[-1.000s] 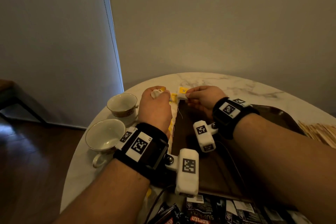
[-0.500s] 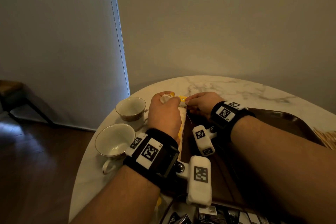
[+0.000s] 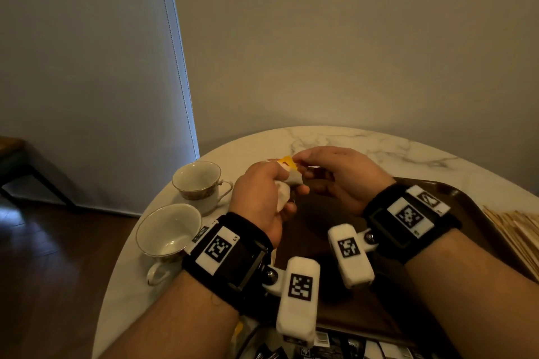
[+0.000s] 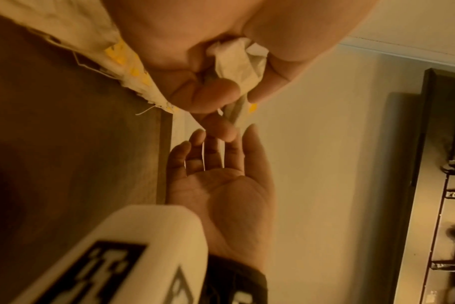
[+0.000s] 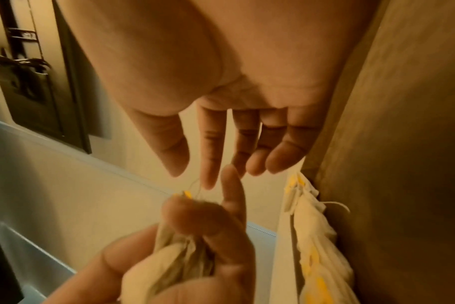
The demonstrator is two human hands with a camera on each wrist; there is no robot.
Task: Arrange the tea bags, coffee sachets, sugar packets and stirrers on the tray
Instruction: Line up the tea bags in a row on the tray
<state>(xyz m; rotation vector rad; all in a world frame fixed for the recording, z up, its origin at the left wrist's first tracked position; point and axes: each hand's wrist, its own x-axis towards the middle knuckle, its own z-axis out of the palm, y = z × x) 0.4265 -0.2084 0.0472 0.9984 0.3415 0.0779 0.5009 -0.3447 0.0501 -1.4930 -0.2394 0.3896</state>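
A bunch of tea bags (image 3: 284, 192) sits in the left hand (image 3: 262, 198), held up over the left edge of the dark tray (image 3: 463, 198). The left fingers (image 5: 185, 216) curl tight around the bags, and a yellow tag (image 3: 287, 161) sticks out on top. The right hand (image 3: 341, 175) is just beside them, with its fingers (image 5: 208, 148) spread and straight, the tips close to the tag. More tea bags (image 5: 314, 236) lie in a row along the tray's edge. Two cups (image 3: 198, 181) stand on the table (image 3: 379, 140) to the left.
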